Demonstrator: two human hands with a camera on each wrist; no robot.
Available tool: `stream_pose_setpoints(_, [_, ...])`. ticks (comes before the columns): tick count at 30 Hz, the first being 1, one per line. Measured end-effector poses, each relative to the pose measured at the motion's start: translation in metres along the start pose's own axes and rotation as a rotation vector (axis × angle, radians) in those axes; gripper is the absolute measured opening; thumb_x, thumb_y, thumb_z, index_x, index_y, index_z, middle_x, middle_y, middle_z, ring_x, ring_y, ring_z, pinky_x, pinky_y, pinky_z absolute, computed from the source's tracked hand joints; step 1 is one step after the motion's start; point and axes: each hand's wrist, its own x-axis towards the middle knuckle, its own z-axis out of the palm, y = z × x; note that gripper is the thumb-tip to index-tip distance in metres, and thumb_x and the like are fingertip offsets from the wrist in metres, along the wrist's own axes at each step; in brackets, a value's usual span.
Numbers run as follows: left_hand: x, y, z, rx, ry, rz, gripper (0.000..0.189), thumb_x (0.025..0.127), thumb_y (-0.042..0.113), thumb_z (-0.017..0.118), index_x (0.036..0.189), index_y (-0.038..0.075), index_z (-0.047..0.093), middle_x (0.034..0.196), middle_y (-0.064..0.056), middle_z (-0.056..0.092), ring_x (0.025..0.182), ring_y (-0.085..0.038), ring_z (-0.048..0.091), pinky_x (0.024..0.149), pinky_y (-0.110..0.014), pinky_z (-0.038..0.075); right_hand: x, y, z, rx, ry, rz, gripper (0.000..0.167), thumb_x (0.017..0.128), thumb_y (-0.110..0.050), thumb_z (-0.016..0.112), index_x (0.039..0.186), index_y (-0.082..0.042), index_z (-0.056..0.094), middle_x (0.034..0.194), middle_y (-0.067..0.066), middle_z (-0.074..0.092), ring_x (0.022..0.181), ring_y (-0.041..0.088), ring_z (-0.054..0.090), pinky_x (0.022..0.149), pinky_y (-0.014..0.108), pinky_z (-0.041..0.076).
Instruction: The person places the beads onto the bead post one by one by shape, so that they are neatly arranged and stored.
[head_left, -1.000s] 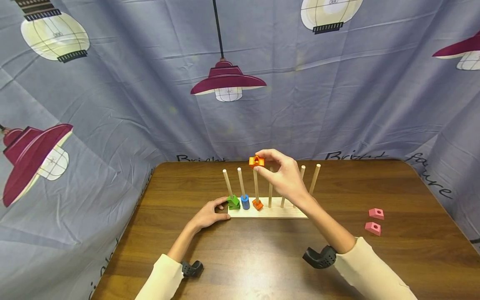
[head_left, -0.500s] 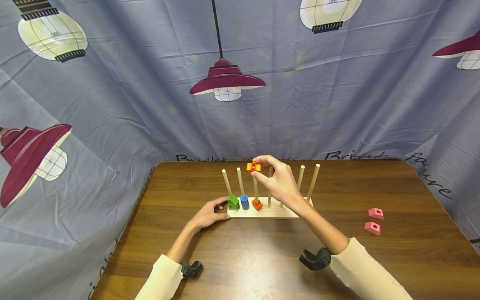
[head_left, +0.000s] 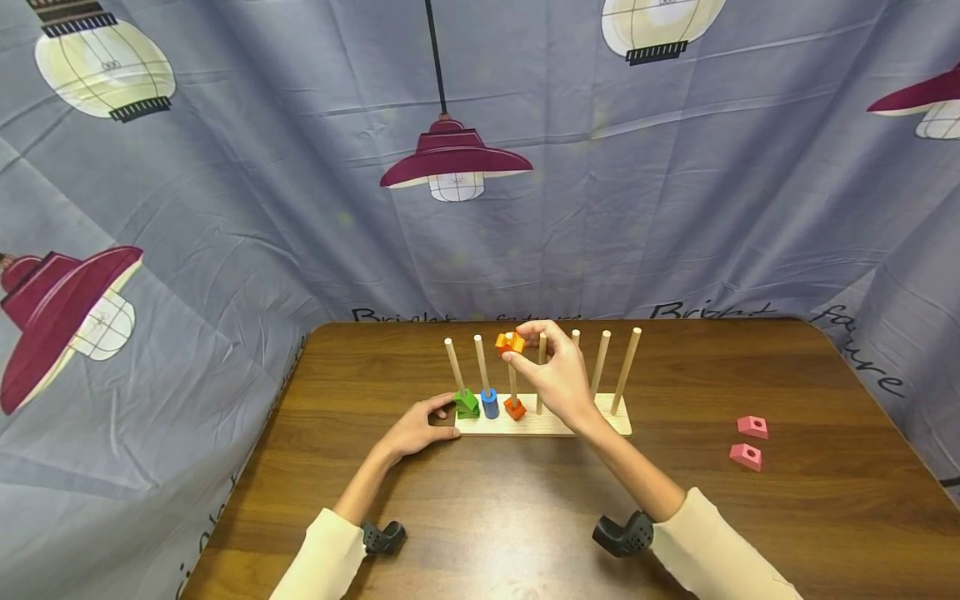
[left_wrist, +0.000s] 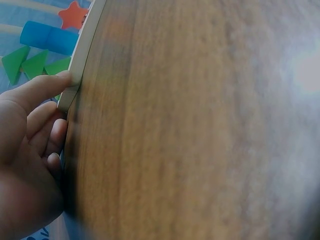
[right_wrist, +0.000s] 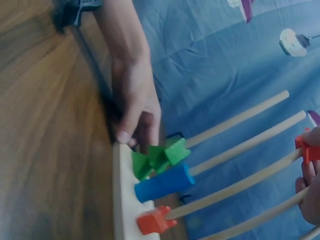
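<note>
My right hand (head_left: 558,371) pinches an orange star-shaped block (head_left: 510,343) between thumb and fingers. The star is at the top of the third peg from the left, and the peg's tip shows through its hole. My left hand (head_left: 414,427) grips the left end of the wooden peg board (head_left: 551,426), thumb on its front edge. Green triangular blocks (right_wrist: 159,159) sit on the first peg, a blue cylinder (head_left: 490,405) on the second. Another orange star (head_left: 514,408) lies at the foot of the third peg.
Two pink blocks with holes (head_left: 746,456) lie apart on the right of the brown table (head_left: 480,508). Several bare pegs (head_left: 626,371) rise to the right of the third one. A patterned curtain (head_left: 315,208) hangs behind the table.
My right hand has come down with the orange star, from above the third peg to round its tip. My left hand has stayed at the board's end.
</note>
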Motion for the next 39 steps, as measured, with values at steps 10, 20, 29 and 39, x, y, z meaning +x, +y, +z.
stream_pose_setpoints(10, [0.001,0.002,0.0,0.005,0.003,-0.001,0.069,0.085,0.017,0.08,0.145,0.001,0.05,0.119,-0.01,0.059,0.106,-0.024,0.05,0.095,-0.044,0.038,-0.023,0.047,0.01,-0.021,-0.018,0.134,0.029,0.08,-0.005,0.083,0.104,-0.003,0.068,0.102,0.011,0.068,0.094,0.029,0.061,0.076,0.035,0.045])
stream_pose_setpoints(20, [0.0,0.002,-0.001,0.011,-0.001,0.001,0.069,0.085,0.017,0.079,0.145,0.0,0.05,0.12,-0.011,0.059,0.106,-0.024,0.05,0.095,-0.044,0.038,-0.04,0.086,0.019,-0.039,-0.064,0.271,0.028,0.078,0.002,0.082,0.102,-0.003,0.069,0.101,0.013,0.07,0.093,0.027,0.068,0.072,0.029,0.049])
stream_pose_setpoints(29, [0.001,0.002,0.0,0.005,-0.004,-0.003,0.069,0.085,0.016,0.08,0.145,0.0,0.05,0.117,-0.011,0.059,0.106,-0.025,0.05,0.096,-0.044,0.038,-0.052,0.087,0.008,-0.074,-0.092,0.247,0.04,0.079,0.002,0.081,0.117,0.0,0.067,0.117,0.018,0.067,0.112,0.035,0.062,0.093,0.045,0.048])
stream_pose_setpoints(39, [0.002,0.001,0.0,-0.009,-0.003,0.002,0.069,0.085,0.017,0.079,0.145,-0.001,0.05,0.118,-0.011,0.059,0.106,-0.024,0.05,0.095,-0.044,0.038,-0.076,0.083,-0.05,-0.143,-0.173,0.153,0.044,0.085,0.004,0.075,0.126,0.008,0.061,0.125,0.024,0.063,0.115,0.04,0.06,0.097,0.044,0.046])
